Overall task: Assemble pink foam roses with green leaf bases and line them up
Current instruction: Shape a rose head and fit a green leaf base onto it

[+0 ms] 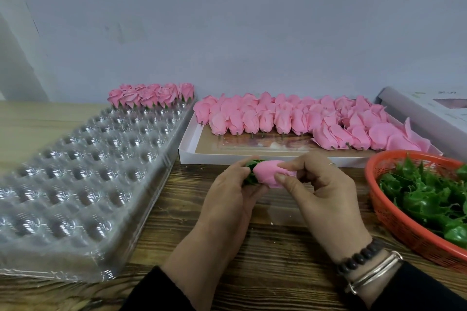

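- A few finished roses (pixel 151 96) stand in a short line at the far end of the clear plastic tray (pixel 75 171). Most of its round cups have nothing in them.
- Lots of plain pink rose heads (pixel 290 118) wait in the flat white box (pixel 187 151).
- A red basket (pixel 394 219) holds spiky green leaf bases (pixel 427 194).
- Above the wooden desk (pixel 278 260), the left hand (pixel 227 199) has its grip on a green base (pixel 252 171). The right hand (pixel 326 187) pinches the soft pink rose (pixel 270 174) joined to it.
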